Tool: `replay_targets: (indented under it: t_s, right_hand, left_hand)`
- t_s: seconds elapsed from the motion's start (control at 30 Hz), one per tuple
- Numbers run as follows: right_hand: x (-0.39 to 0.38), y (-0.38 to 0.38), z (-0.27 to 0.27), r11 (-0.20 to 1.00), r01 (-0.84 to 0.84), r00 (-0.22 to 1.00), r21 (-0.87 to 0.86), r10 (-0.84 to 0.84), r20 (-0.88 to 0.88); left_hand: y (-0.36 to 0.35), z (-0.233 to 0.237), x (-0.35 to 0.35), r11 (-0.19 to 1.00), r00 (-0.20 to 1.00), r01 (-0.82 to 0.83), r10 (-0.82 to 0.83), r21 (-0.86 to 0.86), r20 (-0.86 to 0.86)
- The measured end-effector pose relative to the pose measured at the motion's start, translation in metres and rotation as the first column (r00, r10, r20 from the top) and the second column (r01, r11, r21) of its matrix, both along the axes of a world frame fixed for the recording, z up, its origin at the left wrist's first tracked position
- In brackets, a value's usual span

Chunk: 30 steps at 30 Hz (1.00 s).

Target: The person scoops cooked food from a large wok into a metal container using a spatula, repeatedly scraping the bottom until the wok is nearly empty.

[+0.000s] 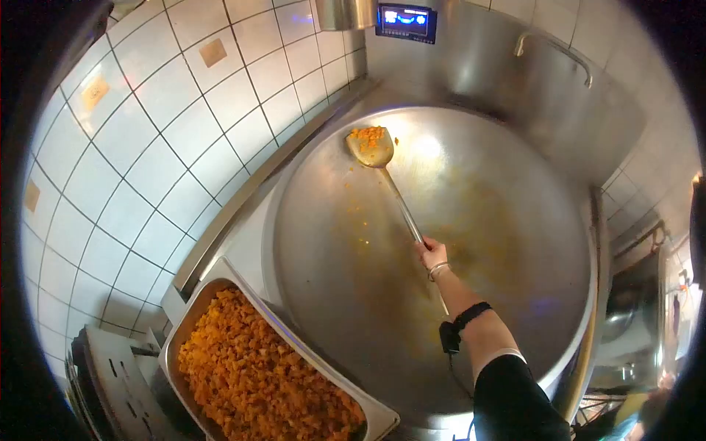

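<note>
My right hand point(432, 253) is closed round the long metal handle of a wok spatula point(373, 152). The spatula's broad blade rests against the far left wall of a very large steel wok point(507, 213). Small orange diced pieces point(368, 137) lie on the blade, and a few crumbs are scattered on the wok surface below it. A bracelet and a black strap with a small black device point(449, 336) are on my right forearm. No part of my left hand shows.
A deep steel pan point(334, 376) heaped with orange diced food point(257, 360) stands at the wok's lower left. A lit control display point(406, 23) and a curved tap point(581, 66) are on the back panel. White tiled wall point(169, 110) runs along the left.
</note>
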State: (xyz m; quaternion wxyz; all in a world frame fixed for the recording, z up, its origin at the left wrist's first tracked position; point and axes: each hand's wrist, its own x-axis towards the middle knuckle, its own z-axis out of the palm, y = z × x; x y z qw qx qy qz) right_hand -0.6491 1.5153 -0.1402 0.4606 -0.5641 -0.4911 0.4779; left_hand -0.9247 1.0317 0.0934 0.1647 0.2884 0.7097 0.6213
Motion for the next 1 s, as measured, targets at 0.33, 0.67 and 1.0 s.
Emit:
replay_targets:
  t_s: [0.33,0.67,1.0]
  right_hand:
    - [0.07,-0.107,0.164,0.983,-0.184,0.943,0.019,0.17,0.287]
    - [0.093,-0.274,0.283,0.907,-0.287,0.849,0.309,0.091,0.521]
    - [0.071,-0.371,0.291,0.668,-0.356,0.634,0.654,-0.341,0.694]
  left_hand:
    - [0.02,-0.009,0.004,0.98,0.965,-0.113,0.069,0.163,0.251]
    - [0.02,-0.014,-0.005,0.977,0.991,-0.08,0.056,0.198,0.124]
    - [0.038,-0.037,-0.015,0.993,0.993,-0.114,0.114,-0.015,0.04]
